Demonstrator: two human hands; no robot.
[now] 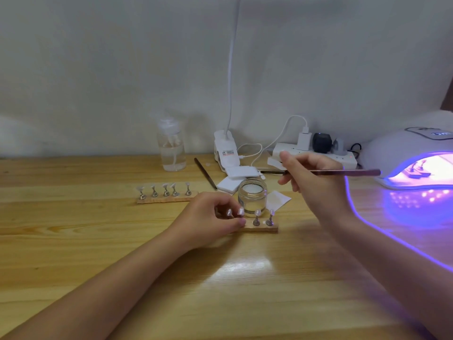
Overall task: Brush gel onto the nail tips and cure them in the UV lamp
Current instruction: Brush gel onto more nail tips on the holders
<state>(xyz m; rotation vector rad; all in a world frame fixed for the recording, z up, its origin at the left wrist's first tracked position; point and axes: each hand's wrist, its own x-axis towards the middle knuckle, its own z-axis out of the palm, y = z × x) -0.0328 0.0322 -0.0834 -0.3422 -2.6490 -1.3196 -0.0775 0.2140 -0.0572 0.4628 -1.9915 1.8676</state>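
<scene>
A near wooden strip (263,228) carries metal stands with clear nail tips (257,212). My left hand (210,217) grips the strip's left end, fingers curled over it and hiding some stands. My right hand (316,177) holds a thin brush (343,172) level above the table, its dark tip pointing left past a small open glass jar (252,195). A second strip (166,200) with several tipped stands lies further left. The UV lamp (414,163) glows violet at the right, and a holder with tips shows inside it.
A clear pump bottle (171,150) stands at the back. Behind the jar are a white clip lamp base (226,153), white pads (235,177), a spare brush (205,173), a paper square (278,200), and a power strip (316,155) with plugs and cables.
</scene>
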